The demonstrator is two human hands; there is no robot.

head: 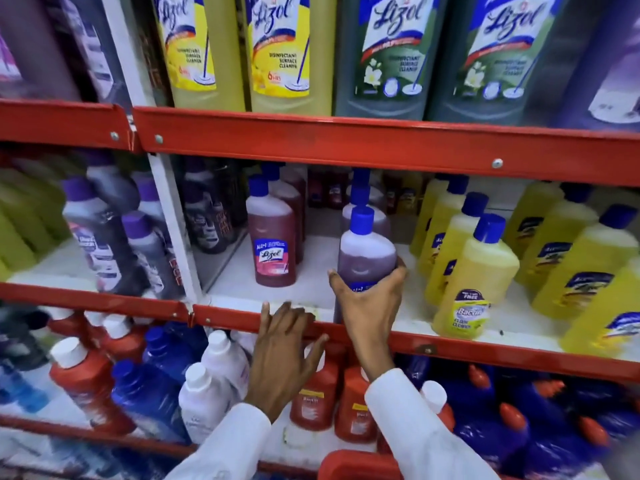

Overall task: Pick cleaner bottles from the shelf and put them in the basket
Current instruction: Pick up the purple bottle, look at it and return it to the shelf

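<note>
Middle shelf (pixel 450 344): we find the held bottle (pixel 367 251) at the front edge, right hand (pixel 367 299) around it, more bottles behind. Lizol bottle (pixel 272 244) stands left of it, Bactin bottle (pixel 472 289) right. Left hand (pixel 284 344) below-left, over the edge. Basket (pixel 360 465) lowest, beneath the hands.

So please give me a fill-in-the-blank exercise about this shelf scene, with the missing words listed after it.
1. The right hand grips a bottle of reddish cleaner that has a ____ cap.
2. The left hand, fingers spread, holds ____.
3. The shelf edge in front of the hands is painted ____.
4. To the right of the gripped bottle stand bottles of ____ liquid.

Missing words: blue; nothing; red; yellow
</note>
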